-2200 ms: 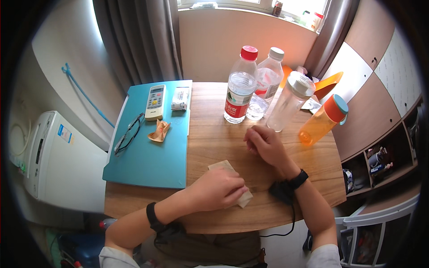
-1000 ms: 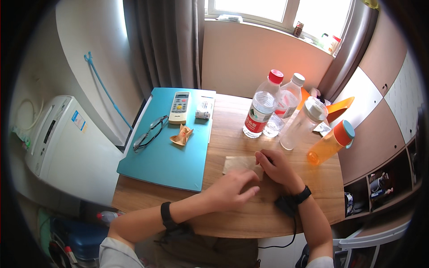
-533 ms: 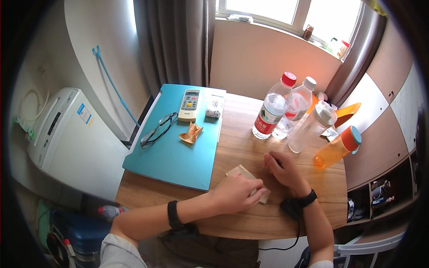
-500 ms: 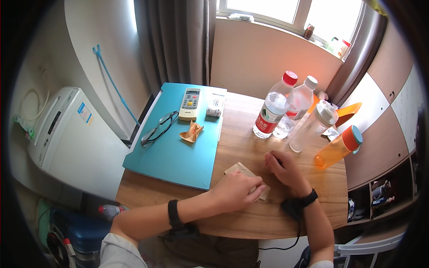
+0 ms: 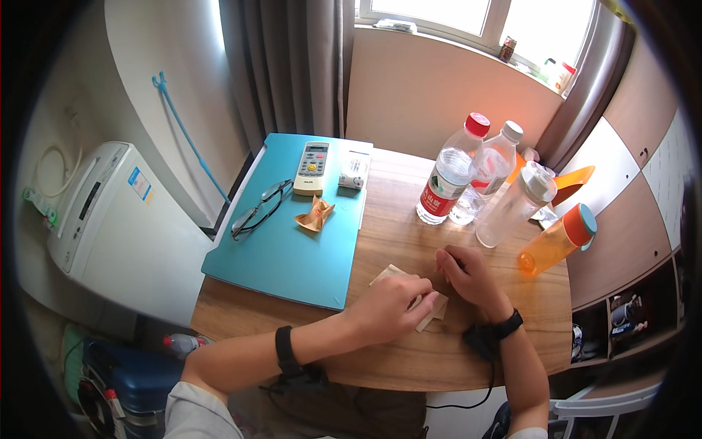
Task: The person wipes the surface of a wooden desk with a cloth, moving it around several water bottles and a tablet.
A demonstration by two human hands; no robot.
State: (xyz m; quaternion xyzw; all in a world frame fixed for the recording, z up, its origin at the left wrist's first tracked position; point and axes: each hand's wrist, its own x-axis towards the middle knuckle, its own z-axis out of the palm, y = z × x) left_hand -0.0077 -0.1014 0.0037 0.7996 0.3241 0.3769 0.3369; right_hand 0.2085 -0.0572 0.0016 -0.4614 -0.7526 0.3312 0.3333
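A thin tan piece [image 5: 439, 307], like folded paper or a small board, lies on the wooden table. My left hand [image 5: 391, 307] is over it, fingers curled and pressed together, covering its middle; whatever they hold is hidden. Just beyond the tan piece's right edge, my right hand [image 5: 472, 276] is curled closed, its wrist side near the table. Something dark shows by its thumb, too small to name. Black bands circle both wrists, and a dark box with a cable hangs by the right one.
A blue folder [image 5: 292, 271] on the left bears glasses [image 5: 262, 210], a remote control [image 5: 311, 168], a crumpled brown wrapper [image 5: 315, 214] and a small white box [image 5: 354, 170]. Behind my right hand stand two water bottles [image 5: 440, 192], a clear cup [image 5: 504, 216] and a tilted orange bottle [image 5: 552, 245].
My left hand has shifted slightly over the tan piece, its thumb and fingertips now a little higher. My right hand stays curled in nearly the same place.
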